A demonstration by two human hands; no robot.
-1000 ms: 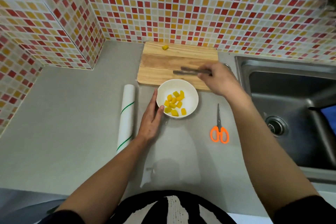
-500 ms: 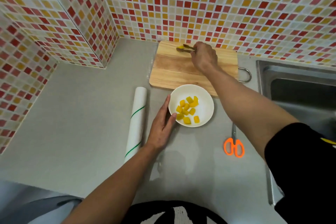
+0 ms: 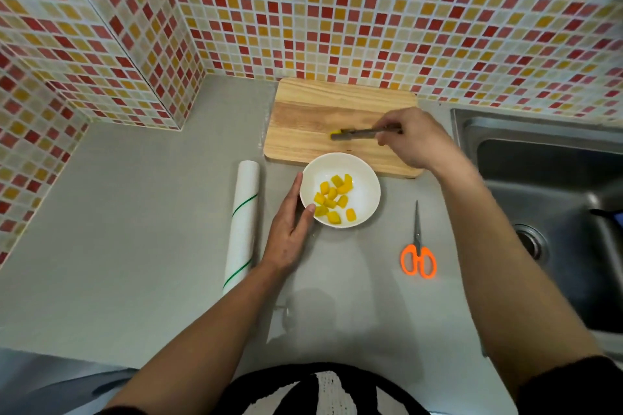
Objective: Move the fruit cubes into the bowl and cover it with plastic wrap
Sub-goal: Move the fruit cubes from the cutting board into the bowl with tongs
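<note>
A white bowl point(image 3: 365, 184) holding several yellow fruit cubes point(image 3: 332, 197) sits on the grey counter just in front of a wooden cutting board point(image 3: 303, 118). My left hand point(image 3: 290, 229) rests against the bowl's left rim, fingers flat, thumb touching the rim. My right hand point(image 3: 416, 140) hovers over the board's right half, gripping metal tongs point(image 3: 360, 133) that point left. One yellow cube point(image 3: 335, 135) is pinched at the tongs' tip, above the board's front middle. A roll of plastic wrap point(image 3: 242, 222) lies left of my left hand.
Orange-handled scissors point(image 3: 418, 246) lie on the counter right of the bowl. A steel sink point(image 3: 546, 199) fills the right side. Mosaic-tiled walls close the back and left, with a tiled corner jutting out at the back left.
My right hand reached to the board's far edge, closed the tongs on the lone cube there, and has drawn it back toward the bowl. My left hand stayed on the bowl.
</note>
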